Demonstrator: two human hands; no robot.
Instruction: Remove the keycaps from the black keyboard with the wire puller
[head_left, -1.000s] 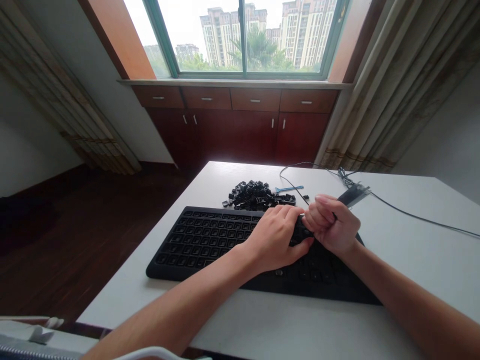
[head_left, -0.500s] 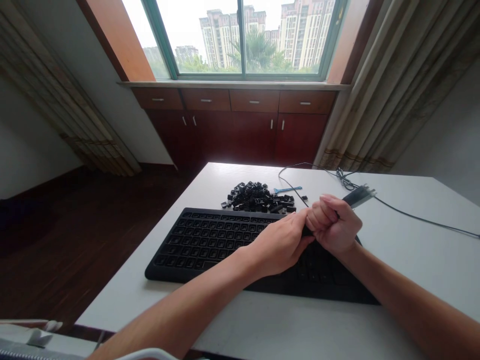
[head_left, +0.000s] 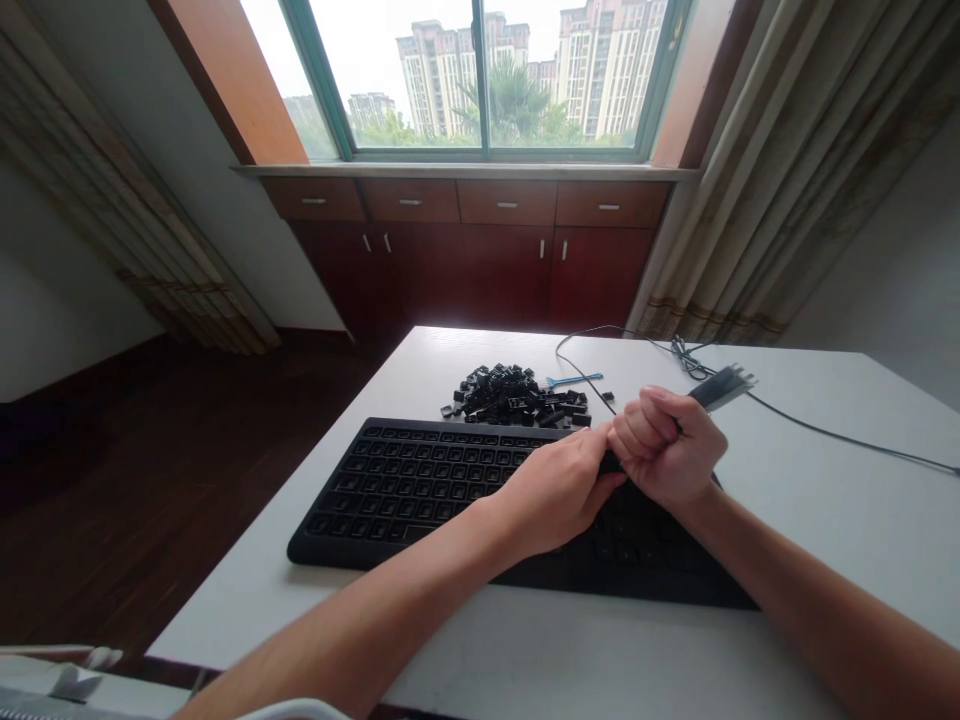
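A black keyboard (head_left: 330,540) lies on the white table, with bare switch sockets showing across its left part where keycaps are off. My right hand (head_left: 669,448) is closed in a fist above the keyboard's right part, around a dark, flat tool (head_left: 721,388) with pale, prong-like tips sticking out at the upper right. Against that fist, my left hand (head_left: 564,485) has its fingers closed on a dark piece mostly hidden between the hands; I cannot make it out. Beyond the keyboard is a heap of loose black keycaps (head_left: 496,396).
A blue-handled brush (head_left: 576,380) lies beside the heap. A thin black cable (head_left: 817,430) with a tied bundle (head_left: 686,355) crosses the table's far right. Past the table stand wooden cabinets (head_left: 465,265) under a window. A pale curved bar (head_left: 292,709) shows at the bottom edge.
Both hands keep nearly the same place and grip. The tool's tips have shifted slightly to the right and up; the view itself has moved a little.
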